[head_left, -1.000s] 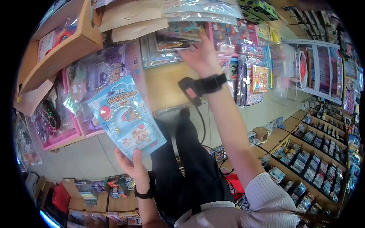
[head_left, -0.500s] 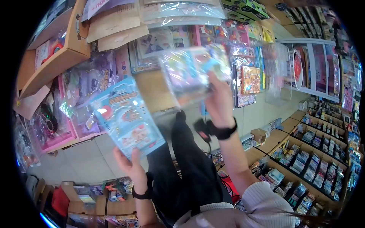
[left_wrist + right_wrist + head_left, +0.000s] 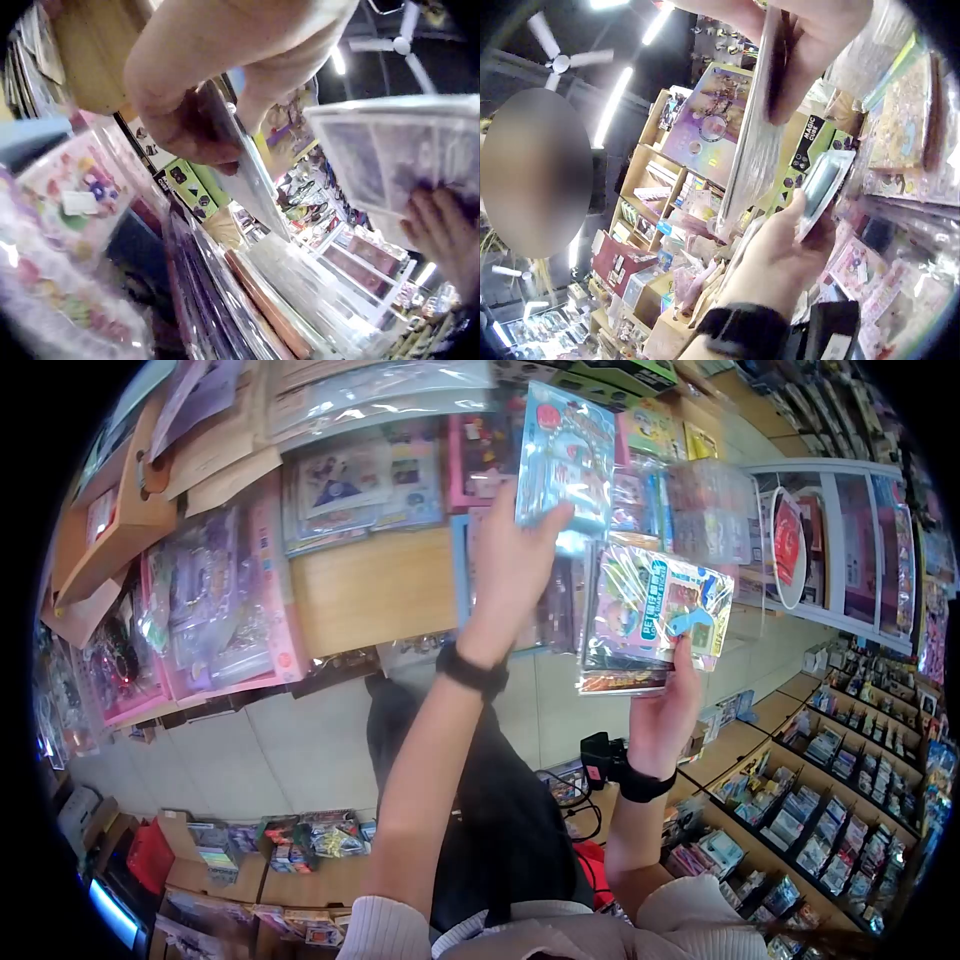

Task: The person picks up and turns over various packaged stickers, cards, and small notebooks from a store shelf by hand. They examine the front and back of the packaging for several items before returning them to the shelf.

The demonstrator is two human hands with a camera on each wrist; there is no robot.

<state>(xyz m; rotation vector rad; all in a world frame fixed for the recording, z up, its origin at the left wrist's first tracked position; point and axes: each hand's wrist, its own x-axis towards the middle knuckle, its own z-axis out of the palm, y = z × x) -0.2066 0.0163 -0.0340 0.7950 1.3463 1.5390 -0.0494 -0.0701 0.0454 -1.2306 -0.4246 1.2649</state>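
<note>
My left hand (image 3: 508,565) pinches the lower left edge of a light blue packet (image 3: 570,460), raised over the goods at the back right. Lower and nearer me, my right hand (image 3: 668,710) grips a small stack of glossy clear-wrapped sticker packs (image 3: 652,605), its thumb on the colourful front. The packet's bottom end comes close to the top of the stack in the head view. In the left wrist view, the blue packet (image 3: 244,154) is nearly edge-on between fingers and thumb. The right wrist view shows the stack (image 3: 751,142) edge-on too.
A wooden display table (image 3: 375,590) bears wrapped flat packs (image 3: 365,480) and pink trays (image 3: 285,600). Brown paper packs (image 3: 225,480) overhang at the back left. A white rack (image 3: 840,550) stands at the right, above shelves of small goods (image 3: 830,800).
My right hand has lifted the sticker packs off the table and brought them right and towards me. My left hand has carried the blue packet from the lower left to the back right.
</note>
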